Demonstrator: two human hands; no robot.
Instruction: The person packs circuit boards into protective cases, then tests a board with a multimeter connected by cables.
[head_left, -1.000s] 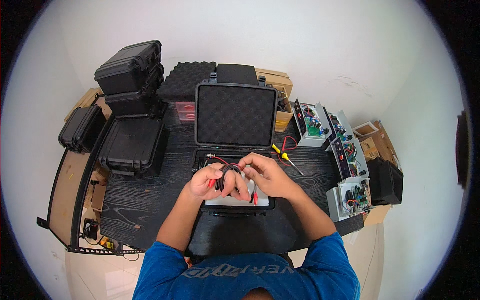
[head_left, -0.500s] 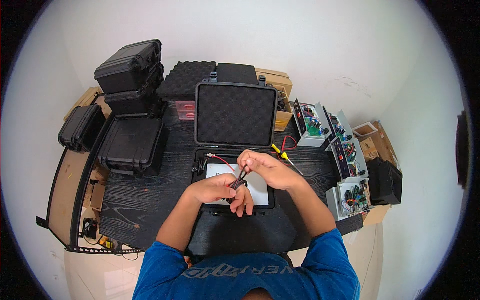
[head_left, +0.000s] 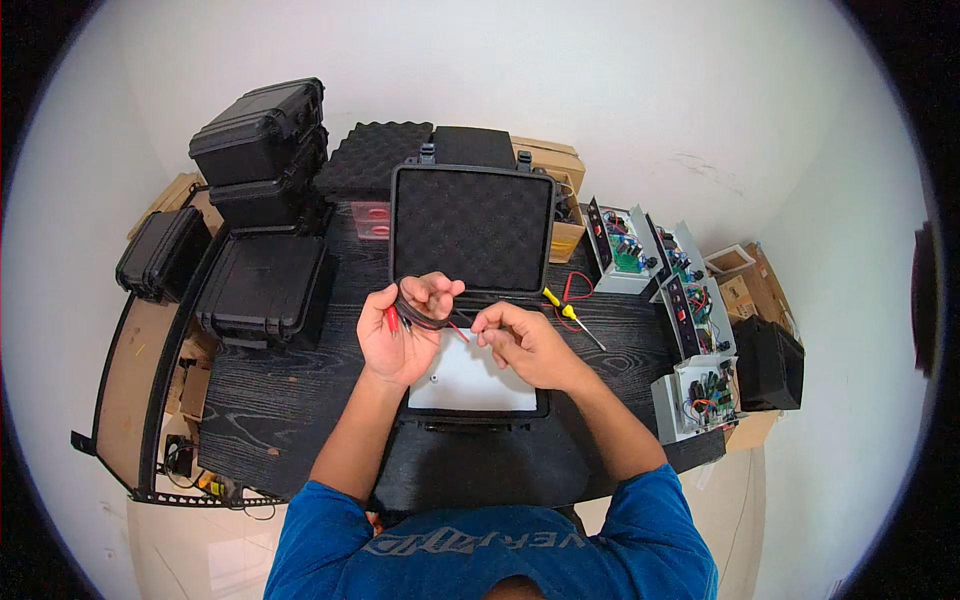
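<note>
My left hand point(head_left: 398, 340), palm up, is closed round a looped dark cable point(head_left: 420, 319); a red-ended lead point(head_left: 391, 319) sticks out beside the thumb. Just right of the loop, my right hand point(head_left: 528, 345) has thumb and fingertips pinched together; whatever is between them is too small to make out. Both hands are above an open black hard case point(head_left: 545, 402), its foam-lined lid point(head_left: 472, 228) standing up behind. A white panel point(head_left: 480, 385) lies inside, partly hidden by my hands. A bit of red wire point(head_left: 458, 331) shows between them.
To the right of the case lie a yellow-handled screwdriver point(head_left: 569, 311) and a red wire point(head_left: 578, 283). Several opened circuit-board units point(head_left: 628, 255) line the right side. Black hard cases point(head_left: 262, 290) are stacked at the left. Wavy foam point(head_left: 378, 155) and cardboard boxes point(head_left: 548, 157) stand behind.
My left hand has turned palm up and moved up and left with the looped cable. My right hand has come slightly down and right, off the loop.
</note>
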